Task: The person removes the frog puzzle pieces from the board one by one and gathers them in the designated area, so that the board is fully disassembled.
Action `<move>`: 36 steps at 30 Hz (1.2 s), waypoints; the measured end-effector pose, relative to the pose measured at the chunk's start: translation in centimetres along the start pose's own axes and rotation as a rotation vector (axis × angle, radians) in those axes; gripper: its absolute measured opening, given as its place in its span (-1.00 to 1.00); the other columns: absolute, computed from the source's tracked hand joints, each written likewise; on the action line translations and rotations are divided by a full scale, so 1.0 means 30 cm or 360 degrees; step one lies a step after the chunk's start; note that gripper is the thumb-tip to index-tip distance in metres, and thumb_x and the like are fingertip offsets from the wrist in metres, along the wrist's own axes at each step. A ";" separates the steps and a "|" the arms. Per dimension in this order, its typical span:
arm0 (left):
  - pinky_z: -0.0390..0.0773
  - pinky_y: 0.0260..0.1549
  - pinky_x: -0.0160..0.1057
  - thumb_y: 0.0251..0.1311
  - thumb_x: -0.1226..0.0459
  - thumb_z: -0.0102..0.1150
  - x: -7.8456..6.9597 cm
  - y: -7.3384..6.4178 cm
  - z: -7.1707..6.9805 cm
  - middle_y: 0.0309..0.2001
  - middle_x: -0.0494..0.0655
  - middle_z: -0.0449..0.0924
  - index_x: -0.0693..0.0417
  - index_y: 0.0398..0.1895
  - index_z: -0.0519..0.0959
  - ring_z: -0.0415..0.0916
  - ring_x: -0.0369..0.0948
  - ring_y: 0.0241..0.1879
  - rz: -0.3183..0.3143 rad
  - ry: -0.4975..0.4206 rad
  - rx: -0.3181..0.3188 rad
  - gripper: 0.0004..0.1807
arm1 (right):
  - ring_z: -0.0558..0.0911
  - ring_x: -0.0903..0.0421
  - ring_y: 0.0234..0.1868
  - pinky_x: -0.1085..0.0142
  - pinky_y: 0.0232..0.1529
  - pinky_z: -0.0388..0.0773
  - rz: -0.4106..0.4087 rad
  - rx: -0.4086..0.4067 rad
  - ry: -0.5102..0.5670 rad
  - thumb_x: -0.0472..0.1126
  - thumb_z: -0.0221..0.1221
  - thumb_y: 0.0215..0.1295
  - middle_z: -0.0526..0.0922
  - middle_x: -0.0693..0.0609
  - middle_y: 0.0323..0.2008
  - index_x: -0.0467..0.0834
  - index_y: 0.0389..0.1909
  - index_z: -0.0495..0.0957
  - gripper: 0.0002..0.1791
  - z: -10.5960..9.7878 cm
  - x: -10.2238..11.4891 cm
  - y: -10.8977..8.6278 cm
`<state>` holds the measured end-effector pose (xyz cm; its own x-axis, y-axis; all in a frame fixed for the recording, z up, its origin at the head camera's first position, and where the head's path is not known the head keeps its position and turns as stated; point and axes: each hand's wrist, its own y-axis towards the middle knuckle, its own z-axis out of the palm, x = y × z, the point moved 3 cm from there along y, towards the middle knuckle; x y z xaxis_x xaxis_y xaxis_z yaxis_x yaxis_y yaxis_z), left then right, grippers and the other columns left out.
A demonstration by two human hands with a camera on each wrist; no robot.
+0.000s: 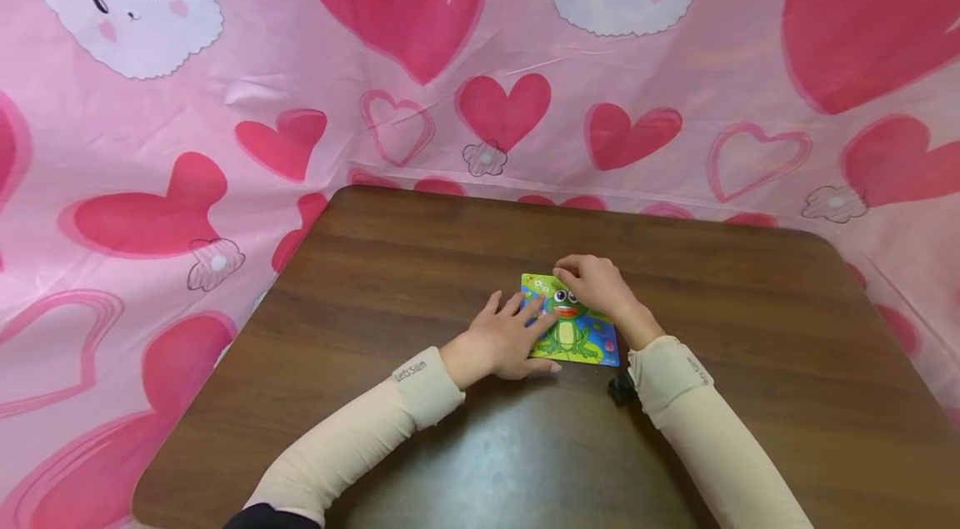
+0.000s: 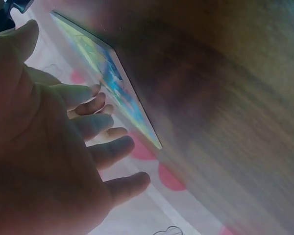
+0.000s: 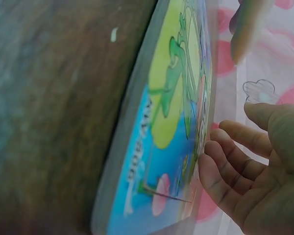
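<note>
A flat, brightly coloured frog puzzle board [image 1: 567,339] lies on the table under both hands. It shows a green frog on a blue and yellow-green ground. A thin seam runs across its surface in the right wrist view. My left hand [image 1: 504,343] has its fingers spread over the board's left side, thumb near the lower edge. At the upper right, my right hand [image 1: 597,286] bends its fingers loosely, their tips at the board's face. In the right wrist view the thumb [image 3: 258,115] stands apart from those fingers. The hands hide parts of the picture.
The brown wooden table [image 1: 420,262] reaches back to a pink cloth [image 1: 525,37] printed with hearts and white fluffy faces. A small black device [image 1: 621,387] is at the right wrist. Pale sleeves [image 1: 360,437] cover the forearms.
</note>
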<state>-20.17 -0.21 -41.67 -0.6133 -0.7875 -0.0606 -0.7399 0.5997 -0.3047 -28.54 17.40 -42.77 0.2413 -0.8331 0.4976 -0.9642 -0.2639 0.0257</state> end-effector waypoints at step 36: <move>-0.14 0.56 0.19 0.34 -0.45 -0.24 -0.014 0.028 0.012 0.67 -0.20 -0.14 -0.38 0.65 -0.04 -0.12 -0.07 0.64 -0.0031 0.0021 0.0154 -0.11 | 0.68 0.14 -0.34 0.09 -0.17 0.65 0.0044 0.0148 -0.0035 0.00 0.10 0.54 0.76 -0.08 -0.02 -0.10 0.18 0.64 -0.62 0.049 0.042 0.027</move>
<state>-20.43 0.57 -42.23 -0.6030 -0.7967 -0.0413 -0.7221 0.5671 -0.3962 -28.84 15.41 -43.40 0.2183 -0.8509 0.4779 -0.9563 -0.2841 -0.0690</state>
